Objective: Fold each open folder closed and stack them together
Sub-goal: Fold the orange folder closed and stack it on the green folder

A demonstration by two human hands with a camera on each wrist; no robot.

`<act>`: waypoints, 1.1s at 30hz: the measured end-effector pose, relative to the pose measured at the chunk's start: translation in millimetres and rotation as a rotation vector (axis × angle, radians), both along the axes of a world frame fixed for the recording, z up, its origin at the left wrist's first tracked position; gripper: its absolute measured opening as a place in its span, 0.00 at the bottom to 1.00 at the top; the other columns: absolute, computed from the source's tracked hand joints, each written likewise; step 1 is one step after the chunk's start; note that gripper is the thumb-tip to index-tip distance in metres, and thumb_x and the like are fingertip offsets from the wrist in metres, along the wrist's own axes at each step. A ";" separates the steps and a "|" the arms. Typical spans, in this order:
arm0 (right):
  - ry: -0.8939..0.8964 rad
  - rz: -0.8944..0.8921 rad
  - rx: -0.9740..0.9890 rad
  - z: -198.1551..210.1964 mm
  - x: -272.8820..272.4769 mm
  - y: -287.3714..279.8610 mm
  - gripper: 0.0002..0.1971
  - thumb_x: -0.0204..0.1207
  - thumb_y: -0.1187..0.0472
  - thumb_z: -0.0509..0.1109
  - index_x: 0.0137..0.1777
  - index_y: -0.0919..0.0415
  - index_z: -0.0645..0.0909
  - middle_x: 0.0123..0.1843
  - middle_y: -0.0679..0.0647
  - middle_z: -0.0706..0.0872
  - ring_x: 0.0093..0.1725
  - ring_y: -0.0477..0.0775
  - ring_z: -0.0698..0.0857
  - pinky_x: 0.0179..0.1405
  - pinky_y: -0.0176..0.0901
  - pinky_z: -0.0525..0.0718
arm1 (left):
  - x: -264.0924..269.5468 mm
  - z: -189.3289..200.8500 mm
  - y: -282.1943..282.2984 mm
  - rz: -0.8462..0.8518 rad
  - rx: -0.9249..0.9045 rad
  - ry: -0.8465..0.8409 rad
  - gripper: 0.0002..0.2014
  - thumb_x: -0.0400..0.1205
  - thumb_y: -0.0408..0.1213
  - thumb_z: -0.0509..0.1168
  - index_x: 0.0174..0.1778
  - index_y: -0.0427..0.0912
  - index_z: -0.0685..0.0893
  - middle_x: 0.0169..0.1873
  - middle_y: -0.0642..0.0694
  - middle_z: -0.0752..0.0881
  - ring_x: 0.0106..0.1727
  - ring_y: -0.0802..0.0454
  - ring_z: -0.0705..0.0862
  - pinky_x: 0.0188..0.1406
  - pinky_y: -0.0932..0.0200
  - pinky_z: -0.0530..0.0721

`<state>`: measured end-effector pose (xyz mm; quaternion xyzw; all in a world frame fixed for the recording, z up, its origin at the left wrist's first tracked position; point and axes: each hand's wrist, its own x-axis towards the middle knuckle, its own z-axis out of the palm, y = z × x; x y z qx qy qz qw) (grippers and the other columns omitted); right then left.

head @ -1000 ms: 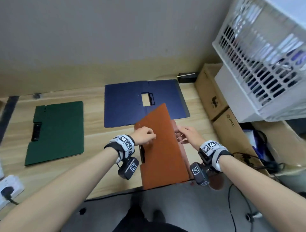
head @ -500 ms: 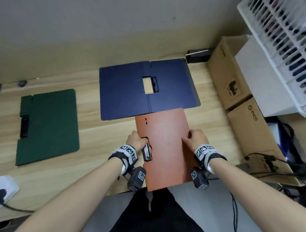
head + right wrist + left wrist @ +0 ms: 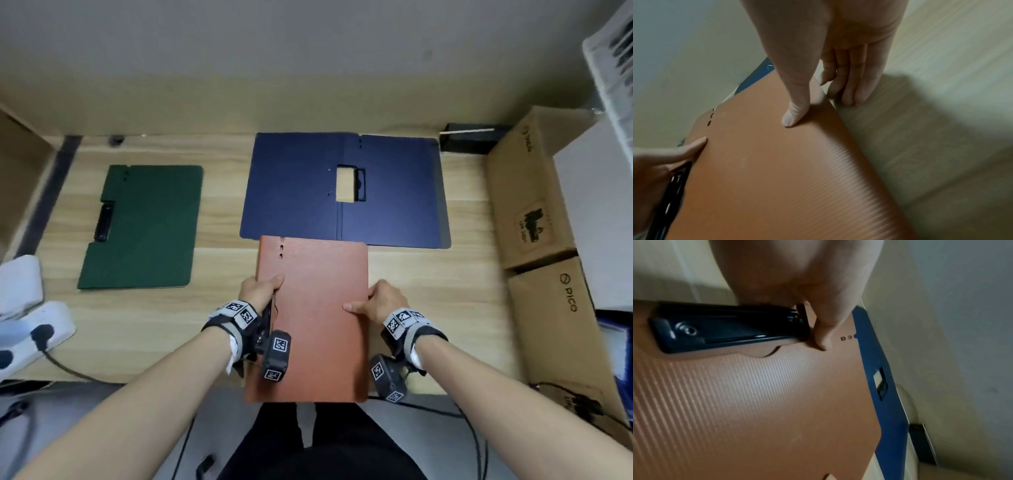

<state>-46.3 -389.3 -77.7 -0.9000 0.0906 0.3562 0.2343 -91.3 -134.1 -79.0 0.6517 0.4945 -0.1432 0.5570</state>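
A closed orange folder point(image 3: 315, 308) lies flat at the table's front edge, overhanging it slightly. My left hand point(image 3: 260, 289) grips its left edge by the black clip point(image 3: 725, 327), thumb on the cover. My right hand point(image 3: 380, 301) holds the right edge, with the thumb point(image 3: 795, 113) pressed on top and the fingers down along the side. The orange folder's far edge overlaps an open blue folder point(image 3: 298, 188) that lies spread flat behind it. To the far left lies a closed green folder point(image 3: 144, 226).
Cardboard boxes point(image 3: 527, 198) line the table's right side, with a white basket point(image 3: 613, 68) above them. A white power strip point(image 3: 34, 332) with a cable sits at the front left. A small black box point(image 3: 469, 137) stands at the back wall.
The orange folder's raised cover has come down flat and the folder is now closed. Both hands have shifted to its left and right edges.
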 end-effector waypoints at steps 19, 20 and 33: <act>-0.300 0.019 0.239 19.1 65.0 195.3 0.17 0.71 0.50 0.79 0.45 0.61 0.77 0.41 0.56 0.84 0.44 0.62 0.83 0.42 0.48 0.78 | 43.4 57.8 194.6 -0.071 0.037 -0.110 0.33 0.75 0.52 0.74 0.71 0.35 0.79 0.68 0.41 0.84 0.66 0.42 0.84 0.70 0.48 0.79; -0.309 0.020 0.231 20.4 68.9 206.5 0.17 0.72 0.50 0.79 0.45 0.60 0.75 0.40 0.55 0.83 0.44 0.61 0.82 0.42 0.47 0.76 | 47.1 57.5 206.8 -0.107 0.070 -0.108 0.34 0.75 0.54 0.74 0.71 0.36 0.79 0.68 0.39 0.85 0.67 0.41 0.83 0.71 0.45 0.79; -0.348 -0.066 0.200 -10.3 125.6 348.1 0.18 0.73 0.46 0.77 0.44 0.61 0.79 0.43 0.57 0.85 0.48 0.63 0.84 0.47 0.48 0.80 | 65.9 29.5 344.9 -0.575 0.455 0.070 0.11 0.83 0.41 0.65 0.56 0.40 0.84 0.52 0.39 0.89 0.53 0.38 0.87 0.54 0.49 0.86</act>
